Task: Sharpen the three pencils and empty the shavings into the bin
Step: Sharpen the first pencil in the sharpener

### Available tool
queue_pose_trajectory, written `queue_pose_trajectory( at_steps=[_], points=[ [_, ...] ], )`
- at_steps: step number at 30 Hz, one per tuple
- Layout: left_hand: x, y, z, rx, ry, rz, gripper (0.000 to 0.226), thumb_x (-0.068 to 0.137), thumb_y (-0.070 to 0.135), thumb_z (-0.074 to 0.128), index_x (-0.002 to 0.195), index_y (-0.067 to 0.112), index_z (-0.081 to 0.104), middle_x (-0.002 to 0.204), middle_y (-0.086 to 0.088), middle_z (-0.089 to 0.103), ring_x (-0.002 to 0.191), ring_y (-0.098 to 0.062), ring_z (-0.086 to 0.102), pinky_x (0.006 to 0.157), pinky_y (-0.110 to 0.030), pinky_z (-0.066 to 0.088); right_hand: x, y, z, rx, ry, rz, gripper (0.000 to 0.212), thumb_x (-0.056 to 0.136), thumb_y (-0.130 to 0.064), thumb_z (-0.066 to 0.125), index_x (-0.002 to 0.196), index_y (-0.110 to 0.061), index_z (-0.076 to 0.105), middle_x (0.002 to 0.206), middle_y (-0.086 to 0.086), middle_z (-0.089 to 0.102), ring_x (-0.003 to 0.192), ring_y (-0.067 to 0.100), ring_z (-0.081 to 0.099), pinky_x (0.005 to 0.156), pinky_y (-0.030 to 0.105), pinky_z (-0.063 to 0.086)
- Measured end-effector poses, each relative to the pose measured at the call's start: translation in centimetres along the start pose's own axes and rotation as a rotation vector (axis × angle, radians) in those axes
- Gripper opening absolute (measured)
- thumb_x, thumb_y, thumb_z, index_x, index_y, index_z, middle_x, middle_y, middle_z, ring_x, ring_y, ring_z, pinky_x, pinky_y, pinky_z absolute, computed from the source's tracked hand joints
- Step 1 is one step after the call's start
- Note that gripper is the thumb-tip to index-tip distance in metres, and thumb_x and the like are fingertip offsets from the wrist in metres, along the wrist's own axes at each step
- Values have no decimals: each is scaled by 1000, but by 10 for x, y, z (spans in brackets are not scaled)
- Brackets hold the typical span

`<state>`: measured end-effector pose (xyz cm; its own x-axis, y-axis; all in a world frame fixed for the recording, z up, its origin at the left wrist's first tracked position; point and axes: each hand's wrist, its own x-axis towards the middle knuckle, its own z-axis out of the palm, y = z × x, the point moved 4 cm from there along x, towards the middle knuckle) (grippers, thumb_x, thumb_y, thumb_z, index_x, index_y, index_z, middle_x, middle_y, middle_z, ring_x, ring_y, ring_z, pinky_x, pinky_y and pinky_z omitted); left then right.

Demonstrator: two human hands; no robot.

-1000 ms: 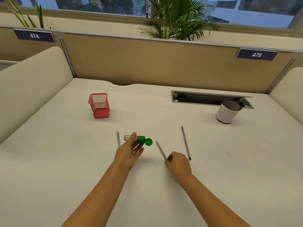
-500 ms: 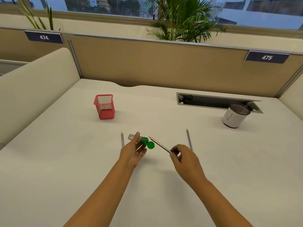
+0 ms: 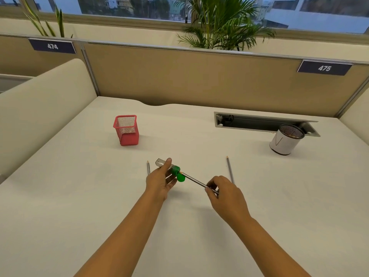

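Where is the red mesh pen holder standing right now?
In the head view, the red mesh pen holder stands upright on the desk's far left, beyond the left hand.

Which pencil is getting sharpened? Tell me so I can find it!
Start at the big white desk and look to its middle, where the two hands meet. The pencil you want is the one held by the right hand, with its tip at the green sharpener in the left hand. The other two pencils lie flat on the desk, untouched.
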<state>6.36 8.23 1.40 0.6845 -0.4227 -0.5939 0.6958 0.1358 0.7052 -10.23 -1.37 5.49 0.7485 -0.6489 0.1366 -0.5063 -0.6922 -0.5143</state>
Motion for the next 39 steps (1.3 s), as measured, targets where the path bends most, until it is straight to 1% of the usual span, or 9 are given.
queue_pose_trajectory(
  at_steps=[9,15,22,26,28,30,33,35,39],
  points=[
    [-1,-2,1,-6,29,4,20,80,22,71,82,8,58,84,-10,63,81,-26,62,79,-38,51,-4,0,3,5,0,15,14,92,-31,53,97,-20,59,94,-8,60,74,10,53,70,21,46],
    [-4,-4,5,-12,5,-18,21,79,22,71,84,7,57,86,-12,64,87,-29,62,88,-42,52,-3,-3,3,5,25,4,15,92,-31,52,98,-19,59,96,-7,60,77,12,57,71,24,48],
    [-1,-4,8,130,-36,42,17,80,22,71,84,7,64,86,-11,69,84,-24,66,80,-34,53,-2,-2,3,8,52,-22,21,94,-31,50,104,-18,62,98,-3,65,82,17,61,74,27,49],
    [-2,0,13,128,-71,91,14,81,19,70,83,6,65,86,-11,71,85,-21,66,75,-27,53,-3,-6,4,-61,-11,20,27,97,-32,43,104,-18,66,86,0,69,77,19,60,71,30,47],
    [-3,1,16,154,-119,111,13,84,19,67,86,6,65,91,-11,71,89,-20,66,76,-26,52,-3,-5,6,148,-78,152,24,95,-28,48,91,-16,69,72,-1,64,66,16,56,65,28,45],
    [-4,4,18,191,-185,126,13,87,19,63,90,6,65,94,-11,71,93,-20,65,81,-28,52,-5,-1,11,544,-225,416,24,93,-23,52,80,-14,70,61,-2,57,53,11,45,53,23,39],
    [-3,10,22,245,-283,126,15,90,19,58,97,7,64,95,-8,73,97,-21,64,83,-30,50,-15,-5,19,1094,-470,771,25,94,-19,51,80,-7,68,54,-2,52,39,5,32,36,14,24],
    [-4,14,23,245,-319,108,13,91,17,55,98,8,63,94,-8,73,95,-21,64,81,-31,50,-18,-8,21,1221,-503,819,25,94,-18,51,82,-5,68,54,-2,53,38,4,31,34,13,22],
    [-5,16,25,210,-298,64,11,92,11,51,90,6,61,92,-11,69,92,-23,62,82,-35,49,-6,-13,15,591,-286,460,28,96,-24,46,86,-11,69,64,-2,59,53,8,46,54,20,38]
  ],
)
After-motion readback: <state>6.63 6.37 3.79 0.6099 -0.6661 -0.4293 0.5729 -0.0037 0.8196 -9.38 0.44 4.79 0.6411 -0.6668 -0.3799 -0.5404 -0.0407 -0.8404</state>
